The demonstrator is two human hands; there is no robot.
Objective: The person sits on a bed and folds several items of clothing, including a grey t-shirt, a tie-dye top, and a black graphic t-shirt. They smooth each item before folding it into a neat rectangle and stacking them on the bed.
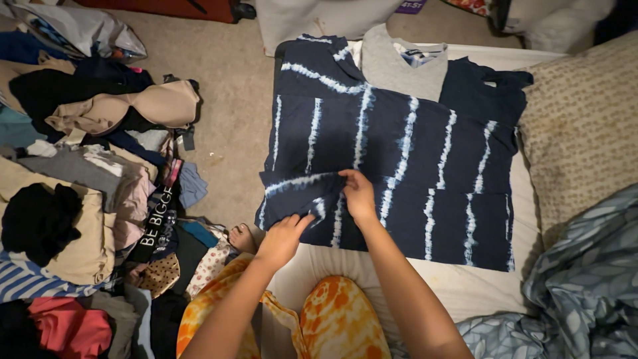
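Note:
A navy tie-dye shirt (405,153) with pale blue streaks lies spread flat on the white bed (458,286). My left hand (282,239) pinches the lower edge of its folded-in sleeve (296,193) at the shirt's left side. My right hand (359,196) presses on the sleeve's inner end, fingers on the fabric. Under the shirt's top edge lie a grey top (399,66) and a plain dark navy top (478,90). My legs in orange tie-dye trousers (332,319) show at the bottom.
A heap of loose clothes (86,186) covers the beige carpet (229,86) at the left. A patterned beige pillow (585,126) and a blue leaf-print blanket (585,286) lie on the bed's right side. A bare foot (242,238) rests by the pile.

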